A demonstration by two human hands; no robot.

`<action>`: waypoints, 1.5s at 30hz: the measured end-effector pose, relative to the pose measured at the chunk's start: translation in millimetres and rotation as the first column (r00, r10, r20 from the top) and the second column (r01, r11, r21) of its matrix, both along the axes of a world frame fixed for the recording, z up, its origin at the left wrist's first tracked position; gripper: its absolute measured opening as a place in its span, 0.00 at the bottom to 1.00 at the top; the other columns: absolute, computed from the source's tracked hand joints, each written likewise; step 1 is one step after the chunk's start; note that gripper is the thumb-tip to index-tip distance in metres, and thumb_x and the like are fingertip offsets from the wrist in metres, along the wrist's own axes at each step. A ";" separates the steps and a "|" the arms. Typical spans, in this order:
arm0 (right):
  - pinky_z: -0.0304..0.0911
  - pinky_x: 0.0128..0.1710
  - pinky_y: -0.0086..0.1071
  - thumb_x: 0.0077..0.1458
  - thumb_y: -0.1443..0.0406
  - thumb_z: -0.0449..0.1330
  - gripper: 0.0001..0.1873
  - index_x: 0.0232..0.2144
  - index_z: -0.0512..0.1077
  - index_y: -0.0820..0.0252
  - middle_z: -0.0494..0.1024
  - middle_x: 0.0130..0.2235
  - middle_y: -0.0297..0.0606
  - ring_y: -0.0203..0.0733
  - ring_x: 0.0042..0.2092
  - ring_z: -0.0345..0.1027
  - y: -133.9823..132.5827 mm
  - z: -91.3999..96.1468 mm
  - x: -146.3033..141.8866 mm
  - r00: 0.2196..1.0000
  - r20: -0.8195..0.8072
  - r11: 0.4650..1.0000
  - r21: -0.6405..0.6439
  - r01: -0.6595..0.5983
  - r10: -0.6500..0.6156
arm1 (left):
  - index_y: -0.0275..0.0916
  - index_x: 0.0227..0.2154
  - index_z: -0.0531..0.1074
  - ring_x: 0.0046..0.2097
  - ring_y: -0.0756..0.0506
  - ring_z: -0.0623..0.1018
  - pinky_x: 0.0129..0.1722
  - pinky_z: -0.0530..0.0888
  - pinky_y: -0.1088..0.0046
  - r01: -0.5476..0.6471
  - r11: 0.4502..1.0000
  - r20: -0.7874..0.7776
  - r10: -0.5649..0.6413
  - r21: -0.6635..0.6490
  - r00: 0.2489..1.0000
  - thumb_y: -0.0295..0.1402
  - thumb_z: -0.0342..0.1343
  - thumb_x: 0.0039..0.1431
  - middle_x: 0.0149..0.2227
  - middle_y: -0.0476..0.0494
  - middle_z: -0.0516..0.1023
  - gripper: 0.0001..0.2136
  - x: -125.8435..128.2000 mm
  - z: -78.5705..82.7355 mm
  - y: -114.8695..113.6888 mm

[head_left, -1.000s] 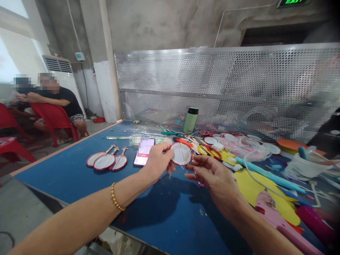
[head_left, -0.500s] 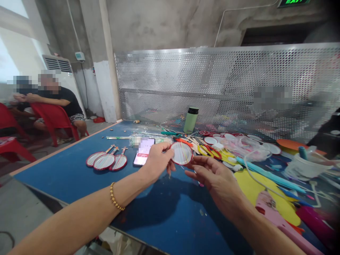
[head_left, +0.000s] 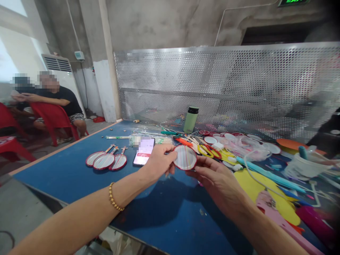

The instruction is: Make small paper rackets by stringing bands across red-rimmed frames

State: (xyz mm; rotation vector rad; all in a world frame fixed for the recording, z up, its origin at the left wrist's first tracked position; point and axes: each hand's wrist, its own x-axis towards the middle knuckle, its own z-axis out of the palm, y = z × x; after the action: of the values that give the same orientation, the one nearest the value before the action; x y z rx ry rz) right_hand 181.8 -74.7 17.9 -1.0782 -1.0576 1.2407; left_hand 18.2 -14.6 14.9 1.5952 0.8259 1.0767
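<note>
- Your left hand (head_left: pixel 160 160) pinches a red-rimmed round disc (head_left: pixel 186 158) between thumb and fingers at the disc's nine o'clock edge.
- Your right hand (head_left: pixel 216 179) has its fingers curled and narrowly spaced at the disc's four o'clock rim; whether they grip it cannot be told.
- The disc is raised above the blue table (head_left: pixel 159 223), pale striped face toward you.
- At nine o'clock from the disc, you have a lit smartphone (head_left: pixel 140 159) just beside your left hand; farther out, three red-rimmed round paddles (head_left: pixel 104 161) overlap.
- Your green tumbler (head_left: pixel 190 121) stands upright at twelve o'clock.
- Yellow-handled scissors (head_left: pixel 205 150) lie near, between two and three o'clock.
</note>
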 end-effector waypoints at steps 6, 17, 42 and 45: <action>0.67 0.34 0.29 0.36 0.67 0.64 0.14 0.32 0.75 0.59 0.79 0.39 0.39 0.38 0.34 0.70 -1.5 3.6 -1.9 1.000 0.002 0.999 -0.021 0.028 -0.028 | 0.36 0.25 0.67 0.13 0.52 0.66 0.11 0.59 0.80 0.053 0.998 0.013 -0.053 -0.014 0.999 0.28 0.49 0.55 0.13 0.52 0.66 0.05 0.3 0.4 -2.6; 0.62 0.21 0.27 0.51 0.51 0.60 0.20 0.39 0.72 0.59 0.70 0.22 0.29 0.34 0.22 0.64 2.2 1.6 12.2 0.932 0.318 0.981 0.131 0.140 -0.176 | 0.37 0.25 0.66 0.14 0.52 0.66 0.11 0.60 0.81 0.094 0.994 -0.010 -0.095 -0.050 0.995 0.28 0.50 0.55 0.13 0.52 0.66 0.05 0.5 4.0 -6.7; 0.67 0.15 0.27 0.55 0.52 0.58 0.20 0.43 0.71 0.61 0.71 0.21 0.29 0.36 0.19 0.69 7.5 -12.8 14.4 0.832 0.548 0.992 0.121 0.022 -0.085 | 0.32 0.44 0.74 0.19 0.51 0.72 0.14 0.65 0.81 0.206 0.974 -0.105 -0.216 -0.096 0.971 0.35 0.49 0.62 0.22 0.46 0.73 0.15 0.9 0.1 -5.0; 0.67 0.15 0.27 0.54 0.53 0.58 0.19 0.42 0.71 0.61 0.71 0.20 0.29 0.36 0.19 0.69 5.5 -12.1 13.5 0.834 0.545 0.993 0.117 0.026 -0.086 | 0.34 0.47 0.74 0.20 0.52 0.72 0.15 0.65 0.81 0.178 0.983 -0.132 -0.181 -0.035 0.975 0.37 0.50 0.62 0.23 0.47 0.73 0.16 1.0 -1.4 -3.7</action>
State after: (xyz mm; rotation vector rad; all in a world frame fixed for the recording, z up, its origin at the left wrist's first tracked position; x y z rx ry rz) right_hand 195.3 -69.2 5.7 -1.4166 -1.4944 0.8228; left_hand 19.2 -18.4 13.5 1.7023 0.7630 0.8358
